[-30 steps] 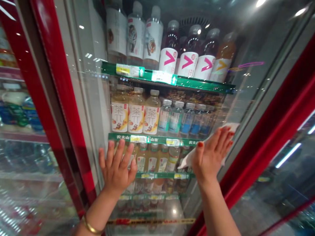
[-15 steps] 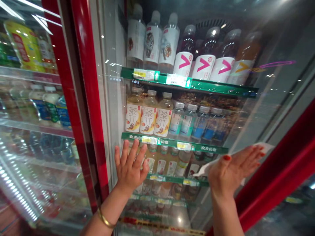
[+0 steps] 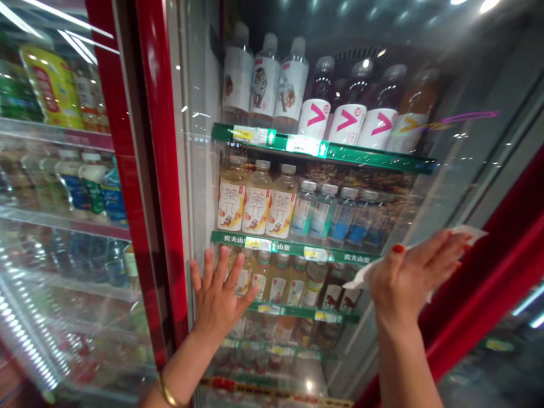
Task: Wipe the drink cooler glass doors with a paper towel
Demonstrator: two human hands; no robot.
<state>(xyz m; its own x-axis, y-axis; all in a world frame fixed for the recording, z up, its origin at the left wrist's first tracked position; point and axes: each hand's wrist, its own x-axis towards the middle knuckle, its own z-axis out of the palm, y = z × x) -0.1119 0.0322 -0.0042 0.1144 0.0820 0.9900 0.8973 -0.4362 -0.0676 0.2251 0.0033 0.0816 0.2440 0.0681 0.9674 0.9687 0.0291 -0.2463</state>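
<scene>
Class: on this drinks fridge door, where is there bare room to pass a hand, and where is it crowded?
Bare glass lies between the water bottles, red door frame and right hand. The green-edged shelves are packed.

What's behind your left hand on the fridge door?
Through the glass door, bottled drinks stand on shelves around the left hand. The bottles straight behind the palm are covered, so they can't be seen.
</scene>
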